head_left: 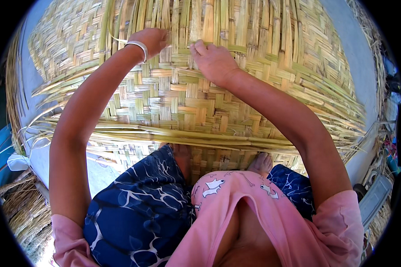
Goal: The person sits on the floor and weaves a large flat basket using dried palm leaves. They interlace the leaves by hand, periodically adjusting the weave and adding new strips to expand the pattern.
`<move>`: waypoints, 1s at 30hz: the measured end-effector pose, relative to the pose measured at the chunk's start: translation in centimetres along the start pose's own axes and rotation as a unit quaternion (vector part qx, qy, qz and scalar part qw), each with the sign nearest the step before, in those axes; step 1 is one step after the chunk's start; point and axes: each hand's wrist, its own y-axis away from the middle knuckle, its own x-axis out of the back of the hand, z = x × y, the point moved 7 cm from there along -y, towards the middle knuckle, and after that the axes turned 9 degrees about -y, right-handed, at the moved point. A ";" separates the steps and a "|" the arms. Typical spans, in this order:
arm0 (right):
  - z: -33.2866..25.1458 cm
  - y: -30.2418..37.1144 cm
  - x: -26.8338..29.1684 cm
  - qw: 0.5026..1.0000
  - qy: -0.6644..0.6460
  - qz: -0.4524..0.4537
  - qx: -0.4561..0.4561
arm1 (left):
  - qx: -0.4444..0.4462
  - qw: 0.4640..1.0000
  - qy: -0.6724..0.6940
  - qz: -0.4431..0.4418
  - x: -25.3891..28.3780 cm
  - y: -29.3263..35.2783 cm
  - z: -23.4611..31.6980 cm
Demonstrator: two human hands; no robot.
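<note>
A large woven mat (182, 95) of flat yellow-green reed strips spreads in front of me. My left hand (152, 41), with a pale bangle (140, 48) at the wrist, is closed at the far part of the weave, its fingertips partly hidden among the upright strips (208, 20). A thin strip runs out beside it to the left. My right hand (213, 62) lies to the right of it, fingers bent and pressed together on a crosswise reed strip (237, 48) that emerges past the knuckles.
A bundle of loose long reed strips (187, 135) lies across the mat's near part, in front of my feet (261, 163). Frayed strip ends stick out at both sides. More dry reeds (26, 209) are heaped at the left, near a blue object (1, 153). A grey plastic item (375, 200) stands at the right.
</note>
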 end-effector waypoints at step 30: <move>0.5 9.3 6.8 0.781 -0.553 -0.132 -0.256 | -0.080 0.820 0.565 -0.031 -6.3 15.8 -1.0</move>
